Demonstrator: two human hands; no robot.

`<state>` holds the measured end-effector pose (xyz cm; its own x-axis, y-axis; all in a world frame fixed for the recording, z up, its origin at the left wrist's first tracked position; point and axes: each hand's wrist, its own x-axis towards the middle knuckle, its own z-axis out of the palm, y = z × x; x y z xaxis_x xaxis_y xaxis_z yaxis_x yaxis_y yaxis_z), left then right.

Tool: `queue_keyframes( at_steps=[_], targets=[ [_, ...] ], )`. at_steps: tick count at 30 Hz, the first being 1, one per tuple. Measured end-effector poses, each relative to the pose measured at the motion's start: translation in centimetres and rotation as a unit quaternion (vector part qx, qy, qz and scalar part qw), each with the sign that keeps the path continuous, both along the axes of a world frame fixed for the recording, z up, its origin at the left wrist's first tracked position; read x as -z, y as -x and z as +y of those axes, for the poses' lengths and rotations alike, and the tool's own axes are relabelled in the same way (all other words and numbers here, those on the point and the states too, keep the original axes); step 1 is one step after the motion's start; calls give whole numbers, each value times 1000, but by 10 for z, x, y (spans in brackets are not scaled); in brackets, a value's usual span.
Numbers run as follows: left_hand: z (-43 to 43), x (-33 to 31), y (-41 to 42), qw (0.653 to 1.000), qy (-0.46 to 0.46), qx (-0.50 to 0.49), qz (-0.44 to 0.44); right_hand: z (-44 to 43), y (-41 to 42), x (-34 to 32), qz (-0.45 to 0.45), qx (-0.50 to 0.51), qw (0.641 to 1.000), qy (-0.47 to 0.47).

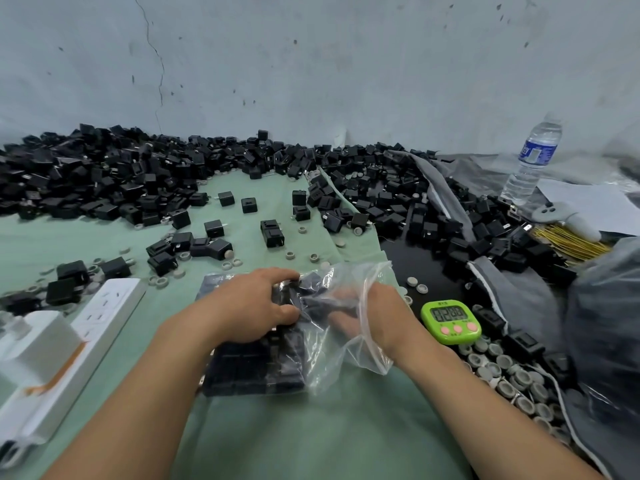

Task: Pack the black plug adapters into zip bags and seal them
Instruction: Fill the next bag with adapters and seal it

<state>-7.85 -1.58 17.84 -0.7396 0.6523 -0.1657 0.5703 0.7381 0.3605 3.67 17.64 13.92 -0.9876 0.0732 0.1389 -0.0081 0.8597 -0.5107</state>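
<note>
A clear zip bag [360, 344] lies open on the green cloth [311, 434] in front of me. My right hand [360, 317] is inside the bag up to the wrist, its fingers blurred behind the plastic among black plug adapters. My left hand [256, 306] grips black adapters [304, 289] at the bag's mouth, thumb and fingers curled round them. Beneath both hands sits a flat block of packed black adapters [252, 368]. A large heap of loose black adapters [104, 174] runs along the wall, with scattered ones [272, 233] on the cloth.
A white power strip [100, 323] and a white box [34, 344] lie at the left. A green timer [450, 320] sits right of the bag, with grey caps [509, 379] beside it. At the far right are a water bottle [533, 161], gold ties [568, 244] and grey bags [519, 292].
</note>
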Motion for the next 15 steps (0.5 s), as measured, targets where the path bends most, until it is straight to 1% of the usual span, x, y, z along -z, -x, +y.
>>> queue_keyframes(
  at_steps=[4,6,8,9,12,14,15],
  targets=[
    [1,1,-1,1000,-3,5,-1,-6,0,3,3,28,997,72],
    [1,2,0,1000,-1,2,2,-6,1,7,32,51,992,112],
    [1,3,0,1000,-2,-1,2,-3,4,13,55,86,988,112],
    [1,3,0,1000,-5,-3,4,-1,5,14,52,91,986,126],
    [2,4,-2,1000,-16,-6,19,2,7,11,39,75,972,218],
    [5,5,-7,999,-24,3,27,3,9,6,45,66,974,214],
    [8,7,-11,999,-32,13,29,3,12,1,34,69,979,186]
  ],
)
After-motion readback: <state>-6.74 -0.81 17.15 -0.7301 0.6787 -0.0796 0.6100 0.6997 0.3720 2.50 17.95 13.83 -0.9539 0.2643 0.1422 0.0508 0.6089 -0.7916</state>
